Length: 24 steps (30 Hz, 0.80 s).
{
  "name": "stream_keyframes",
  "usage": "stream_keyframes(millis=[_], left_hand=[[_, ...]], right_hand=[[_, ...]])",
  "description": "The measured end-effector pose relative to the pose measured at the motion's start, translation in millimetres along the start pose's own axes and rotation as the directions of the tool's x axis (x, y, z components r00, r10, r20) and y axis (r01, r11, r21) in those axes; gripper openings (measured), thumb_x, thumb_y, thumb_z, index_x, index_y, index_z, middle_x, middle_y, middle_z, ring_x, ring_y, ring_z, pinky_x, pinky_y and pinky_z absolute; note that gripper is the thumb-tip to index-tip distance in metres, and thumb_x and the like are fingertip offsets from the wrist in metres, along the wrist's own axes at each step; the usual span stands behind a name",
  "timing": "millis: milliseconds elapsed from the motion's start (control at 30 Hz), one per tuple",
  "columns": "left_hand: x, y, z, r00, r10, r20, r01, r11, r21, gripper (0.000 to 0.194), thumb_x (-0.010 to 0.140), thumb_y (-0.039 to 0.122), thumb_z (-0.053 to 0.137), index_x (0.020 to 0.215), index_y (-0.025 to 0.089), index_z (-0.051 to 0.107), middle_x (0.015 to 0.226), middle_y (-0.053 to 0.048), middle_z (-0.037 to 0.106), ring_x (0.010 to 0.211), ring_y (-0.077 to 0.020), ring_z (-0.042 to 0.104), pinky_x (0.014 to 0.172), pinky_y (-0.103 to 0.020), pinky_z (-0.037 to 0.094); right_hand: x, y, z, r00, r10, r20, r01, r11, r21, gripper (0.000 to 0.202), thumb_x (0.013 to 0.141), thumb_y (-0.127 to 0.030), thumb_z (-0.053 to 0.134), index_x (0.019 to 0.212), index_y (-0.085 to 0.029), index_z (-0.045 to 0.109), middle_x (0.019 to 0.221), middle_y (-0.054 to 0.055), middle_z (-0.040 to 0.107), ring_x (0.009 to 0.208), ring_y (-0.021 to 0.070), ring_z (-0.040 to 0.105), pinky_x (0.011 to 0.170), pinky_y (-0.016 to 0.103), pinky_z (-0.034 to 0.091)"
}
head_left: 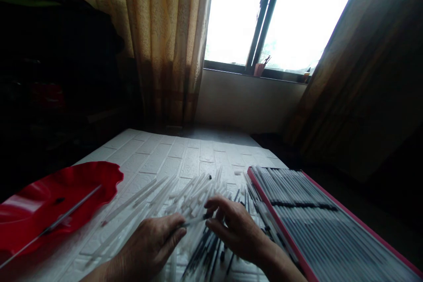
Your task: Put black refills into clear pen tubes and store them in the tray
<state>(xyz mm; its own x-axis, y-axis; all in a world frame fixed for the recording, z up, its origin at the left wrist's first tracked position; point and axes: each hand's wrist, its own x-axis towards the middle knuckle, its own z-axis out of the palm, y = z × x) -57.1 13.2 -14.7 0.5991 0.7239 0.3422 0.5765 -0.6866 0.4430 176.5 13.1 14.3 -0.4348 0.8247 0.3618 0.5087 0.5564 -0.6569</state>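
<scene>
My left hand (148, 246) is closed, thumb and forefinger pinching a slim clear pen (195, 220) above the table. The fingers of my right hand (233, 227) close around the pen's other end, where a small dark part (207, 216) shows, perhaps a cap. Below both hands lies a loose heap of clear pen barrels (190, 191). Thin black refills (205, 246) spread under and beside my right hand. Long translucent tubes (132, 202) lie to the left of the heap.
A red-edged box (276, 220) on the right holds dense rows of pens (317, 224). On the left, a red wavy-rimmed tray (95, 169) has a long thin rod (71, 211) across it. The white brick-patterned table (158, 152) extends toward the curtain (165, 53) and window.
</scene>
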Motion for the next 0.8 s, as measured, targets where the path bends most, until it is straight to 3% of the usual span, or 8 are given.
stream_keyframes(millis=[100, 233, 433, 500, 633, 800], left_hand=[[-0.5, -1.2, -0.1, 0.999, 0.011, -0.032, -0.011, 1.000, -0.011, 0.016, 0.095, 0.029, 0.041, 0.089, 0.024, 0.055, 0.069, 0.004, 0.064, 0.063, -0.0118, 0.065, 0.058, -0.017, 0.043], [-0.9, -0.6, -0.1, 0.999, 0.033, -0.039, -0.033, 0.999, -0.019, 0.016, 0.095, 0.029, 0.041, 0.091, 0.024, 0.056, 0.070, 0.004, 0.065, 0.063, -0.0120, 0.065, 0.058, -0.017, 0.044], [0.0, 0.9, 1.2, 0.999, 0.055, 0.003, -0.055, 0.998, 0.011, 0.019, 0.096, 0.030, 0.037, 0.090, 0.023, 0.054, 0.070, 0.003, 0.064, 0.064, -0.0129, 0.065, 0.059, -0.019, 0.043], [0.3, 1.1, 0.9, 0.999, 0.046, -0.004, -0.046, 0.999, 0.001, 0.020, 0.096, 0.030, 0.037, 0.089, 0.023, 0.054, 0.069, 0.003, 0.064, 0.063, -0.0128, 0.065, 0.058, -0.019, 0.043], [0.4, -0.3, -0.8, 1.000, 0.008, -0.025, -0.009, 1.000, -0.018, 0.019, 0.095, 0.031, 0.039, 0.088, 0.024, 0.055, 0.067, 0.004, 0.063, 0.060, -0.0122, 0.064, 0.056, -0.018, 0.042], [0.0, -1.2, -2.1, 1.000, -0.006, -0.019, 0.005, 1.000, -0.020, 0.018, 0.095, 0.030, 0.039, 0.090, 0.024, 0.055, 0.068, 0.004, 0.063, 0.062, -0.0122, 0.064, 0.057, -0.018, 0.043]], right_hand=[[-0.5, -0.5, -1.2, 1.000, -0.021, -0.016, 0.021, 0.999, 0.024, 0.008, 0.080, -0.015, 0.054, 0.086, -0.020, 0.059, 0.074, -0.001, 0.063, 0.057, 0.0092, 0.054, 0.054, 0.018, 0.040], [0.0, -1.6, -0.2, 0.999, -0.042, -0.035, 0.039, 0.997, -0.069, 0.007, 0.082, -0.021, 0.054, 0.078, -0.019, 0.059, 0.067, -0.001, 0.060, 0.058, 0.0108, 0.053, 0.056, 0.020, 0.039], [1.0, 0.3, 5.8, 1.000, 0.000, 0.017, 0.003, 0.982, -0.189, 0.043, 0.091, -0.032, 0.039, 0.050, -0.019, 0.042, 0.045, -0.005, 0.037, 0.042, 0.0078, 0.038, 0.046, 0.020, 0.029], [0.9, 0.5, 5.5, 1.000, 0.004, 0.010, -0.002, 0.986, -0.167, 0.040, 0.091, -0.032, 0.038, 0.054, -0.019, 0.048, 0.048, -0.003, 0.044, 0.045, 0.0089, 0.044, 0.048, 0.020, 0.033], [-0.3, -2.0, 1.2, 0.999, -0.030, -0.033, 0.028, 0.998, -0.048, 0.009, 0.083, -0.024, 0.052, 0.087, -0.019, 0.059, 0.076, 0.002, 0.066, 0.062, 0.0116, 0.058, 0.059, 0.020, 0.042], [-1.1, -2.7, 0.7, 0.996, -0.063, -0.068, 0.059, 0.996, -0.071, 0.007, 0.084, -0.022, 0.054, 0.079, -0.020, 0.058, 0.069, 0.000, 0.063, 0.061, 0.0115, 0.057, 0.059, 0.020, 0.042]])
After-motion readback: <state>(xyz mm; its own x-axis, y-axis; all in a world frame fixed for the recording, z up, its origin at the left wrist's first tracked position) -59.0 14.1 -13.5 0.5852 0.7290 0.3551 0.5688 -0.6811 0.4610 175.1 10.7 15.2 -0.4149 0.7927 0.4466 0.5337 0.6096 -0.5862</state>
